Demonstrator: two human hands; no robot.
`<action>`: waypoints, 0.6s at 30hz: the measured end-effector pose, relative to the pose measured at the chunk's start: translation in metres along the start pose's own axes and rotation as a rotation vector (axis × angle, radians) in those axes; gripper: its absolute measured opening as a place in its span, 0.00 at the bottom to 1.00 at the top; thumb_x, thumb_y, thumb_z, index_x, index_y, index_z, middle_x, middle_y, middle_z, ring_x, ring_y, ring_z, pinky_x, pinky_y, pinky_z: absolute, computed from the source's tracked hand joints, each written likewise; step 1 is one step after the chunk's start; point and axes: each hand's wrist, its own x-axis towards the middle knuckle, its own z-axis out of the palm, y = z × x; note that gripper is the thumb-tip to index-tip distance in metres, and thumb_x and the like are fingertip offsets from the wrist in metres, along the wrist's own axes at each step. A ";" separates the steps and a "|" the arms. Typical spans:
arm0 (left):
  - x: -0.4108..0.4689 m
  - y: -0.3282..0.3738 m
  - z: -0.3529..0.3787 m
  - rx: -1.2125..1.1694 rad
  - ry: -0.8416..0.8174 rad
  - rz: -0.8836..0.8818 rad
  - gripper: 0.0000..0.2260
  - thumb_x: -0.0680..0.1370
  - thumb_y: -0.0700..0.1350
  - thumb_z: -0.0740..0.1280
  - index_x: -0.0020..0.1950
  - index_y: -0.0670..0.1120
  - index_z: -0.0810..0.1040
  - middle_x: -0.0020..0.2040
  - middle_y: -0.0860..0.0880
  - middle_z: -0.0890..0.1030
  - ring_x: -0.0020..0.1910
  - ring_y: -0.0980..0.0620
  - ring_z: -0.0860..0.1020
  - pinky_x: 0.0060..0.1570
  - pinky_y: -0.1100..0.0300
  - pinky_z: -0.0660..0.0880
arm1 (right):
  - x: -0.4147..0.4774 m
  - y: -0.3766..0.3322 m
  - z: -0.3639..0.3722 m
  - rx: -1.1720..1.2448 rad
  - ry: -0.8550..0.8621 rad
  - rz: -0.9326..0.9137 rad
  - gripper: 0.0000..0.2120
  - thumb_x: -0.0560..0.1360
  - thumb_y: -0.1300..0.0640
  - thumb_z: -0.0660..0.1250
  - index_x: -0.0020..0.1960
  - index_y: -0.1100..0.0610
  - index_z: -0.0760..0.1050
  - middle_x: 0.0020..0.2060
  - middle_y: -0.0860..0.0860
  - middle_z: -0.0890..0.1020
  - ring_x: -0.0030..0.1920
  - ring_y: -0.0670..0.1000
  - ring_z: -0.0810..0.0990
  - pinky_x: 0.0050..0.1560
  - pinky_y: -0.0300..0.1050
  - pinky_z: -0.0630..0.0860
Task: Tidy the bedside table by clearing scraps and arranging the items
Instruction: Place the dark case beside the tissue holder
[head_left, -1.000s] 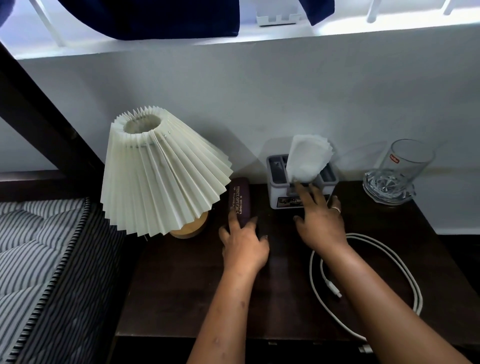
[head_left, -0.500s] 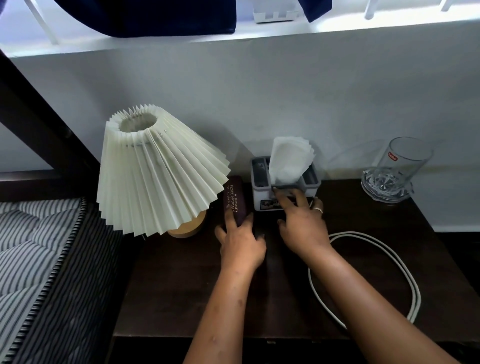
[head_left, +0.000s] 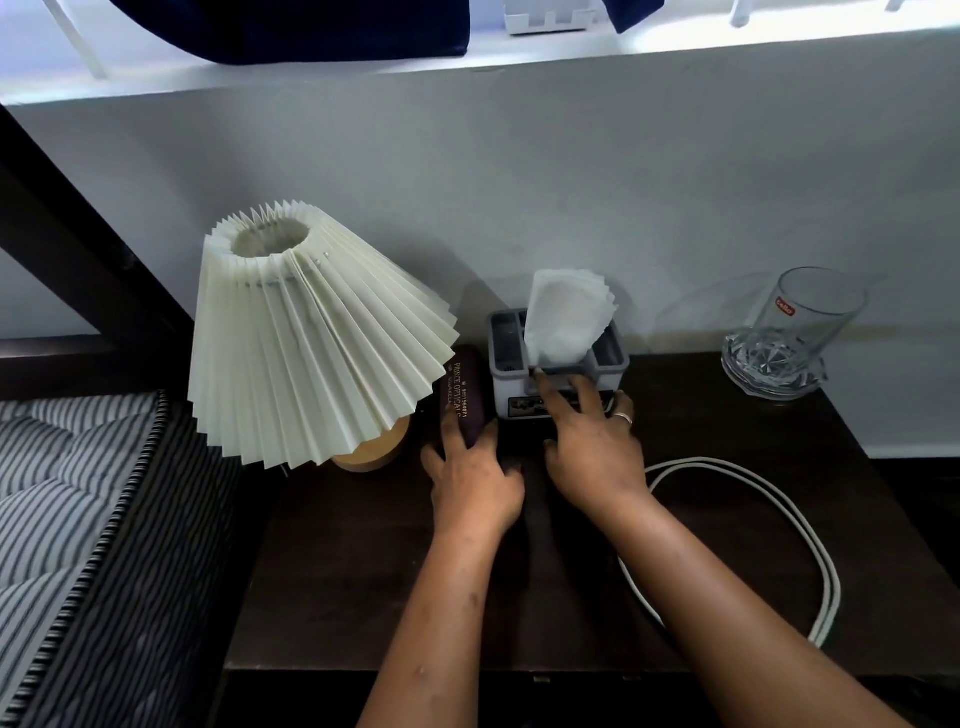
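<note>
Nearest to me, one white round cable (head_left: 810, 530) lies in a doubled loop on the right half of the dark brown wooden bedside table (head_left: 337, 571).

Both hands are palm-down at mid-table. The left hand (head_left: 475, 483) is flat with its fingers spread. One finger (head_left: 453, 428) lies along the single maroon oblong glasses case (head_left: 462, 387), and the rest lie beside the case on the wood. I see no curl round the case.

The right hand (head_left: 592, 452) is also spread and nearly straight. Its fingertips (head_left: 543, 382) press the front face and front rim of the one grey plastic organiser box (head_left: 511, 397). One finger carries a silver ring (head_left: 623, 417).

The box stands at the back of the table, just right of the case. I count three compartments. The middle one holds one sheaf of white tissue (head_left: 569, 317), standing upright. I cannot tell the contents of the two side ones.

Left of the case stands one lamp with a cream pleated shade (head_left: 311, 338), tilted, on a light wooden base (head_left: 374, 452).

At the far right corner, one clear glass tumbler (head_left: 808, 312) leans on one cut-glass dish (head_left: 769, 364).

A striped mattress (head_left: 62, 493) borders the table's left.
</note>
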 end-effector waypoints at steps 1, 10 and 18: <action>0.001 -0.001 0.000 -0.002 0.006 -0.002 0.24 0.76 0.48 0.61 0.71 0.58 0.61 0.76 0.48 0.43 0.70 0.36 0.50 0.68 0.50 0.59 | 0.000 0.000 0.000 0.000 -0.004 0.001 0.36 0.75 0.56 0.60 0.74 0.38 0.43 0.74 0.50 0.51 0.71 0.69 0.51 0.60 0.63 0.72; 0.004 -0.004 0.002 0.013 0.019 -0.019 0.26 0.75 0.49 0.62 0.72 0.59 0.60 0.76 0.50 0.43 0.71 0.38 0.49 0.68 0.48 0.61 | 0.002 -0.001 0.001 -0.028 -0.015 0.021 0.38 0.76 0.56 0.60 0.74 0.37 0.40 0.75 0.50 0.49 0.72 0.69 0.48 0.59 0.64 0.70; 0.002 -0.004 0.000 0.056 0.021 -0.014 0.24 0.76 0.51 0.61 0.72 0.58 0.60 0.76 0.50 0.43 0.71 0.39 0.49 0.67 0.46 0.62 | 0.003 -0.001 -0.001 -0.013 -0.057 0.031 0.38 0.76 0.56 0.60 0.73 0.37 0.39 0.75 0.48 0.48 0.73 0.68 0.46 0.60 0.63 0.69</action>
